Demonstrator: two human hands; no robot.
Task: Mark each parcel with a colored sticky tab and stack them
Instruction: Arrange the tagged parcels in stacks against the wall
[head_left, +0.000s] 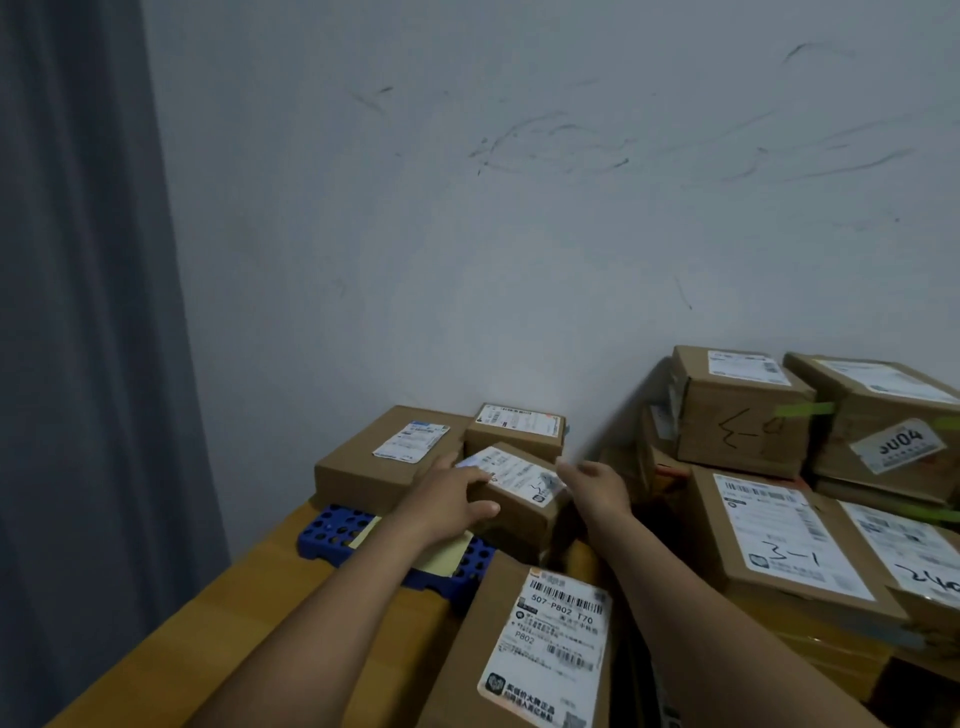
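Observation:
A small brown parcel (524, 504) with a white label lies tilted in the middle, among other cardboard parcels. My left hand (452, 493) grips its left end, fingers on the top and thumb against the near side. My right hand (597, 483) is at the parcel's right end; the box hides whether it touches. Under my left forearm a pale yellow sticky pad (441, 558) lies on a blue perforated rack (337, 530). A flat parcel (374, 467) and a smaller one (514, 431) sit behind, by the wall. A stacked parcel (743, 415) at the right carries a green tab (802, 409).
A large parcel (540, 649) with a long label stands close in front. Stacked parcels (779, 540) fill the right side up to the scribbled wall (519, 208). The yellow wooden table (234, 613) has a free edge at the left, beside a grey curtain (78, 312).

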